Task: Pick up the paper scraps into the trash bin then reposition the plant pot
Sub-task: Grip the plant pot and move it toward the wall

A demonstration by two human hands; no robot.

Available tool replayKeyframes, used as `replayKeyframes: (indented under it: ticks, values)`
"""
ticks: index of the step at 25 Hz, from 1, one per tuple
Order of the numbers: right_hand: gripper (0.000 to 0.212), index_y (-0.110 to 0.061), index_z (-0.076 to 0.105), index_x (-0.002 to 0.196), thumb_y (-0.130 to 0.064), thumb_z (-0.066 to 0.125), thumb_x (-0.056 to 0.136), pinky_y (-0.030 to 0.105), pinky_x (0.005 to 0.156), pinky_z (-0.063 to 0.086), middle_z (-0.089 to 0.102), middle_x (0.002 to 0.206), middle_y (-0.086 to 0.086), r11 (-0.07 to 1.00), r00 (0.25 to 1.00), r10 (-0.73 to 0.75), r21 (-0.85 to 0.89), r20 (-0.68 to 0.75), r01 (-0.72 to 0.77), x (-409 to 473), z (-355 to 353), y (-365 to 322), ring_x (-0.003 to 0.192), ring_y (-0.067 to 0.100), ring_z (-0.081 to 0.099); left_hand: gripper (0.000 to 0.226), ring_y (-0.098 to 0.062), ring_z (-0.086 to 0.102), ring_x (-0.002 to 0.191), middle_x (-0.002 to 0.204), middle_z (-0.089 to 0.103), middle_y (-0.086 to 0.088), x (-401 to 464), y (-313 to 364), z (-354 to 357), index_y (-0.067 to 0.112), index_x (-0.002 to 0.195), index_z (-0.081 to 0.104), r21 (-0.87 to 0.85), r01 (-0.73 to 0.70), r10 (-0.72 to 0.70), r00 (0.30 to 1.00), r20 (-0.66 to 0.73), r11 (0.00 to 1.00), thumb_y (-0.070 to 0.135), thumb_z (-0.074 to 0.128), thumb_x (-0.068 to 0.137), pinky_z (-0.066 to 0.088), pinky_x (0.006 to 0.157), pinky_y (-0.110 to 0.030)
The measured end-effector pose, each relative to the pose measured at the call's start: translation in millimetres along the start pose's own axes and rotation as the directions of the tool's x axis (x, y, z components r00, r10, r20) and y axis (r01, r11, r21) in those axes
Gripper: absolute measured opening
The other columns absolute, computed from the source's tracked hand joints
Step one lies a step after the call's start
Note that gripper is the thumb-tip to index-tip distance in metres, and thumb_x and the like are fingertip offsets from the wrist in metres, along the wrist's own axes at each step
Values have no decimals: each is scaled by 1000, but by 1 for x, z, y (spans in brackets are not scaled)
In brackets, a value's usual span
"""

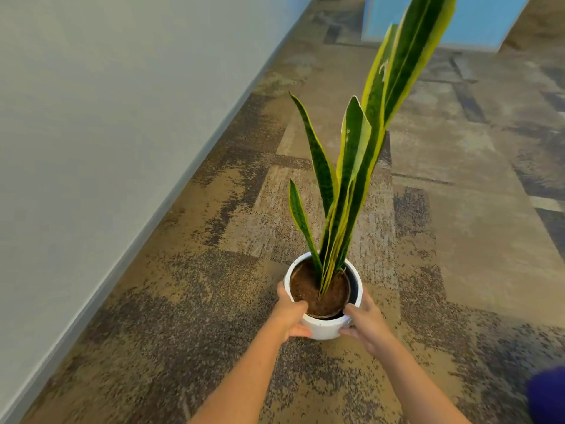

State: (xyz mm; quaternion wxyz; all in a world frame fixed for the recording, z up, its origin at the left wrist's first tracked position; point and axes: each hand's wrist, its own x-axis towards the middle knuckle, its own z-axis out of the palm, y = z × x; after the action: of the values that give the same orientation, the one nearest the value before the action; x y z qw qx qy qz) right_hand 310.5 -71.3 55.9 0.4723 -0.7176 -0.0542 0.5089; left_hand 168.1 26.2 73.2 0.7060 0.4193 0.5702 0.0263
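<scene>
A white round plant pot [324, 327] filled with brown soil holds a tall snake plant [354, 166] with green, yellow-edged leaves. It is over the patterned carpet, in the lower middle of the view. My left hand [290, 313] grips the pot's left rim, thumb over the edge onto the soil. My right hand [365, 324] grips the right rim the same way. I cannot tell whether the pot touches the floor. No paper scraps or trash bin are in view.
A pale wall with a grey baseboard [171, 206] runs diagonally along the left. Brown and grey patterned carpet [458, 240] covers the floor. A light blue panel [443, 19] stands at the far top right. A dark blue blurred shape [547, 396] sits at the bottom right corner.
</scene>
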Motion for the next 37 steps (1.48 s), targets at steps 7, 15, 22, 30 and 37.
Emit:
replayKeyframes:
  ticks: [7,15,22,30,37]
  values:
    - [69,-41,38,138,4,51,86,35,59,58,52,131,6,1000,999,24,-6,32,-24,-14,30,6,115,34,57,81,-42,55,116,148,33,-10,-8,-15,-34,41,146,-4,-5,-7,7,1000,-24,1000,10,46,91,60,73,-50]
    - [69,-41,37,139,0,53,86,39,63,61,47,139,5,996,990,6,-88,137,6,-27,121,17,116,35,57,81,-40,53,117,147,35,-8,-20,-42,-126,40,147,0,-83,-12,0,989,-150,996,9,47,88,60,71,-53]
    - [66,-42,36,137,-1,50,87,41,66,61,53,126,1,985,964,-7,-167,265,53,-35,212,20,111,33,60,76,-37,53,117,137,42,-8,-33,-64,-214,40,143,13,-198,-39,-15,963,-267,979,6,50,86,59,74,-55]
    - [71,-41,28,141,1,47,88,46,72,60,49,122,-6,974,935,-14,-207,354,92,-41,289,17,112,31,58,73,-39,54,116,133,43,-10,-39,-65,-284,36,142,18,-250,-55,-32,943,-331,967,1,50,87,61,59,-45]
    - [73,-41,21,144,2,44,90,43,72,60,41,141,0,969,922,10,-230,388,86,-40,337,13,116,33,54,72,-39,56,114,134,47,-12,-38,-60,-330,29,140,27,-263,-70,-27,937,-349,962,-4,56,83,60,60,-49]
